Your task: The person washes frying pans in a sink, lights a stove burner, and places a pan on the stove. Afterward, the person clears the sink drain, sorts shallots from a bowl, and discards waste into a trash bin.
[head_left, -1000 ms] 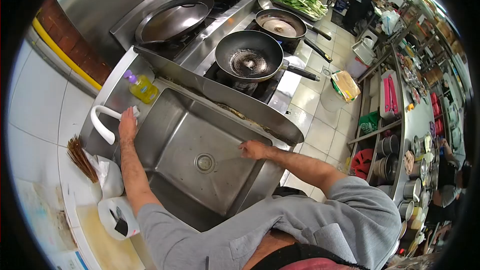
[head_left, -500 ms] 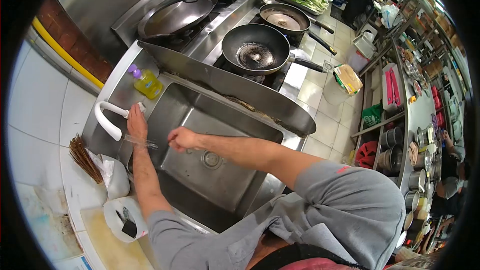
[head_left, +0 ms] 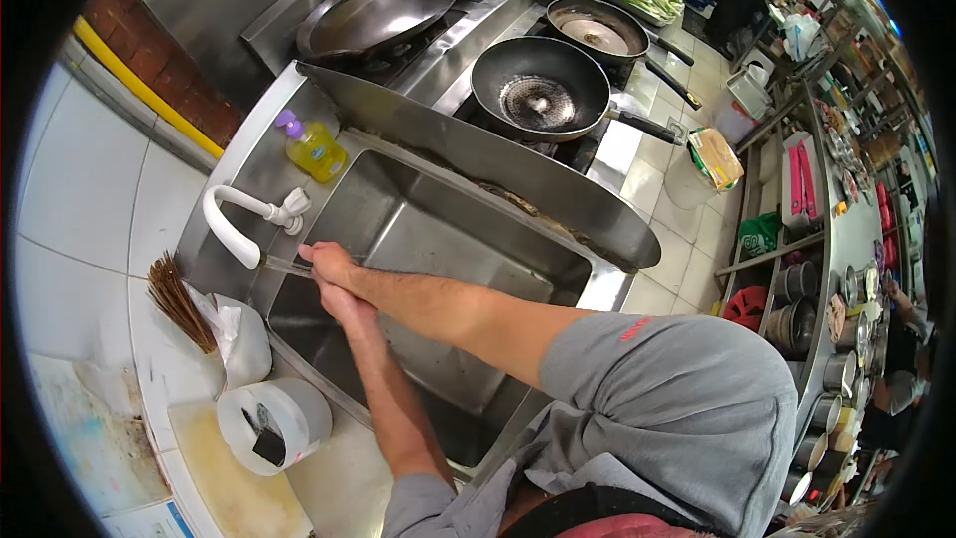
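Observation:
Water runs from the white faucet (head_left: 234,229) onto my hands, which are pressed together over the left side of the steel sink (head_left: 478,249). My right hand (head_left: 331,265) lies on top, its fingers curled over the other hand. Beneath it is my left hand (head_left: 347,307), its fingers mostly hidden. Close by, the faucet's white handle (head_left: 289,209) stands untouched. A pump bottle of yellow liquid soap (head_left: 315,149) sits on the ledge behind the sink.
A steel divider (head_left: 478,139) separates the sink from the stove, where a wok (head_left: 383,15) and a black frying pan (head_left: 541,90) stand. At left are a bundle of thin sticks (head_left: 179,304) and a white tub (head_left: 314,423). Shelves of pots line the right.
My left hand has let go of the faucet handle and come down under the stream. The right hand has moved left to meet it. The view has shifted slightly.

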`<action>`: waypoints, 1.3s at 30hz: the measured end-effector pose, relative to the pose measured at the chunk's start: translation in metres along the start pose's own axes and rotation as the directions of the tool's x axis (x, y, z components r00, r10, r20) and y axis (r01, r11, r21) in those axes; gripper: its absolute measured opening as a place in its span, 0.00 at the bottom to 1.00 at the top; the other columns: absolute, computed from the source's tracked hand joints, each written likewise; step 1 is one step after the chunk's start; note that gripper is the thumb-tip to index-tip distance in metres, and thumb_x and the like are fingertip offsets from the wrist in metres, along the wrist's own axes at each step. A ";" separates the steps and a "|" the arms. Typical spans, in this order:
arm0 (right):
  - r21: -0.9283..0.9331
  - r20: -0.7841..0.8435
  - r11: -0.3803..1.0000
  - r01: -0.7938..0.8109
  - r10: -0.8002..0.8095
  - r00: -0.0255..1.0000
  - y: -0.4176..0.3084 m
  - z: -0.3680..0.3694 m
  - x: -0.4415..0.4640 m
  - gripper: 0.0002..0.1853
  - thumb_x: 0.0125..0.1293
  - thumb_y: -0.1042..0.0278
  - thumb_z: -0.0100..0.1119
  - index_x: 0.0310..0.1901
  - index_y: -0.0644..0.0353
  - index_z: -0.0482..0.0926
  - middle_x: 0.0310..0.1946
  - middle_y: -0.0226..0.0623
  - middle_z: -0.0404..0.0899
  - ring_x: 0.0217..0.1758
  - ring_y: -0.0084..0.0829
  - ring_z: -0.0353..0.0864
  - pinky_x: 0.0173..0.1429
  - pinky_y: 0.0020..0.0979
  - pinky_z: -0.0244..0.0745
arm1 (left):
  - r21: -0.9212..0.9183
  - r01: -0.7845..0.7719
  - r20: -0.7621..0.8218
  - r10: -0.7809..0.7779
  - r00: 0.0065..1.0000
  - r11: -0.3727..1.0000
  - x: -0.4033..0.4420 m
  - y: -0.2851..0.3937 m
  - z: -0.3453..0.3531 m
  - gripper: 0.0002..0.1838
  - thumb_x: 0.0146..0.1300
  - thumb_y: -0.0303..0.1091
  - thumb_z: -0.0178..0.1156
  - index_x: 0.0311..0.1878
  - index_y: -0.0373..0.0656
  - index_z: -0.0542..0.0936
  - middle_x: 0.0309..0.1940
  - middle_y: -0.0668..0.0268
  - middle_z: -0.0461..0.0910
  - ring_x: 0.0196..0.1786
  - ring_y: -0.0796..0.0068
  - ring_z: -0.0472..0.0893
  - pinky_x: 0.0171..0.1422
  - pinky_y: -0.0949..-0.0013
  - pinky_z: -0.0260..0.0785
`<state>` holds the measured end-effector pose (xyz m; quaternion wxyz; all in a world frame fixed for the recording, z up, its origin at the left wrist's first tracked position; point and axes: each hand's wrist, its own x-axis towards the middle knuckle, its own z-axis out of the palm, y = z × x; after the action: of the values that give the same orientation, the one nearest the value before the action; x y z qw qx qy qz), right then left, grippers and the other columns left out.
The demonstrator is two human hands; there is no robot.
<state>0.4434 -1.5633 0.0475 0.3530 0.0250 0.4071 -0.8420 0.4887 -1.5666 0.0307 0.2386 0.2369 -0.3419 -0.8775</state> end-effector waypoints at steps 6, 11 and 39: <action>-0.131 0.062 0.991 -0.026 0.034 0.997 0.003 0.016 -0.003 0.06 0.55 0.70 0.56 0.26 0.62 0.72 0.20 0.34 0.72 0.20 0.26 0.72 0.25 0.30 0.73 | 0.955 -0.194 0.033 0.569 0.821 0.225 0.076 0.005 -0.069 0.17 0.66 0.46 0.39 0.44 0.43 0.68 0.39 0.63 0.72 0.42 0.70 0.73 0.45 0.71 0.66; -0.303 0.187 0.952 -0.032 0.093 0.978 -0.015 0.030 -0.004 0.08 0.55 0.67 0.57 0.25 0.61 0.72 0.19 0.34 0.72 0.19 0.26 0.72 0.25 0.29 0.73 | 0.431 -0.444 -0.057 0.515 0.855 0.785 0.021 0.037 -0.011 0.14 0.64 0.40 0.42 0.41 0.38 0.70 0.39 0.62 0.74 0.43 0.68 0.74 0.47 0.68 0.66; -0.927 -0.362 0.308 -0.213 -0.589 0.722 -0.135 -0.384 -0.450 0.09 0.56 0.75 0.52 0.40 0.61 0.77 0.32 0.43 0.78 0.33 0.35 0.78 0.38 0.32 0.72 | -0.707 -0.282 -0.209 0.190 0.959 0.649 0.197 -0.041 0.046 0.38 0.61 0.59 0.40 0.60 0.33 0.53 0.56 0.54 0.64 0.55 0.59 0.69 0.55 0.57 0.64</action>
<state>0.6031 -0.9782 0.0300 0.0208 0.0576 0.9068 -0.4170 0.2992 -1.6319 -0.0187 0.4445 0.1260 0.0226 -0.8866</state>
